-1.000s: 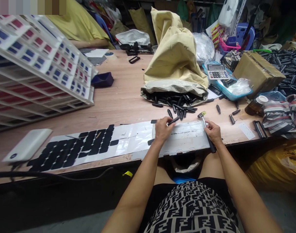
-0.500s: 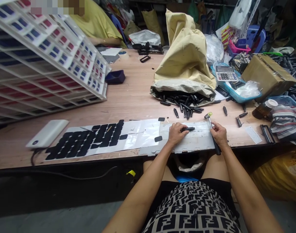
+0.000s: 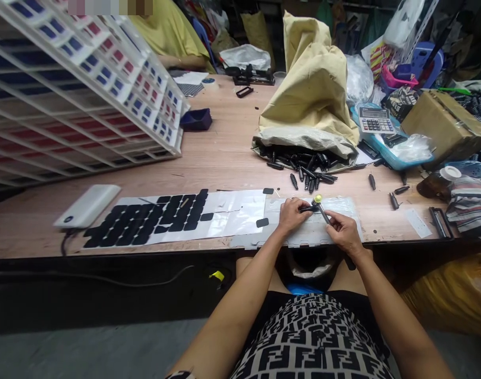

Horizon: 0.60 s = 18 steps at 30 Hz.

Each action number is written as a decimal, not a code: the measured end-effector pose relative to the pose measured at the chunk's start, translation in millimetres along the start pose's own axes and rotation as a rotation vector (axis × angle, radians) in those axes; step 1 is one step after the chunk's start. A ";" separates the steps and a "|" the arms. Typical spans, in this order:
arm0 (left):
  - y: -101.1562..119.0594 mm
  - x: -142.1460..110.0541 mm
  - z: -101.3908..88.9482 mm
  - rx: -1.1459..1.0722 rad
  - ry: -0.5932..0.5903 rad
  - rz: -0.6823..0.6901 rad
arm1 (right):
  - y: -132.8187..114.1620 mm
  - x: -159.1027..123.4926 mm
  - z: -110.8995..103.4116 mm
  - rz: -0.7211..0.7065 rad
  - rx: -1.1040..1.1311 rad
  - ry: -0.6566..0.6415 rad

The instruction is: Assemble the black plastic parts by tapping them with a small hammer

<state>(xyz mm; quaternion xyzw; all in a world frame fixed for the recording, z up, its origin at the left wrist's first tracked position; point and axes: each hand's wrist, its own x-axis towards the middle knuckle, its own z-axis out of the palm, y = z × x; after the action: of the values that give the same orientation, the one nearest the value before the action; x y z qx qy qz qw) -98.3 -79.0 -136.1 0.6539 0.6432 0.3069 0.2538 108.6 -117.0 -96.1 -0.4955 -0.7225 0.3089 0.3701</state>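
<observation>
the left hand [image 3: 291, 215] pinches a black part [image 3: 308, 209] near the tabletop's [image 3: 220, 150] front edge, long axis roughly along it, free end toward the right hand [image 3: 345, 231], whose fingers grip a hammer [image 3: 323, 213], head at that end; contact unclear.

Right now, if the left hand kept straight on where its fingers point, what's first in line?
Probably the hammer, held just beyond the black piece in the left hand's fingers. Depth is unclear from this one view, so it might pass over or under.
</observation>
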 end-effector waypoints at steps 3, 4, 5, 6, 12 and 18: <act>-0.1 0.6 1.3 -0.001 0.014 -0.013 | 0.5 -4.1 2.4 -0.061 -0.073 -0.012; -0.1 0.7 1.6 0.003 0.017 -0.016 | 1.1 -5.2 3.3 -0.082 -0.099 -0.019; -0.1 0.7 1.8 0.007 0.018 -0.017 | 2.0 -5.9 3.9 -0.097 -0.120 -0.022; 0.0 0.8 1.9 0.009 0.017 -0.015 | 3.1 -6.2 4.0 -0.104 -0.135 -0.022; 0.2 0.3 1.0 0.018 0.007 0.003 | 8.7 -4.2 -3.9 -0.046 -0.121 0.041; -0.7 0.2 1.2 0.025 0.008 0.002 | 12.3 -7.4 -7.4 -0.058 -0.133 -0.006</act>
<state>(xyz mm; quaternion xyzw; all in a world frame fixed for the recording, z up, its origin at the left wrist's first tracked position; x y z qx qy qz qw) -97.9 -78.7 -137.3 0.6566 0.6474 0.3015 0.2427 122.6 -119.6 -103.8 -0.4968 -0.7568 0.2506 0.3430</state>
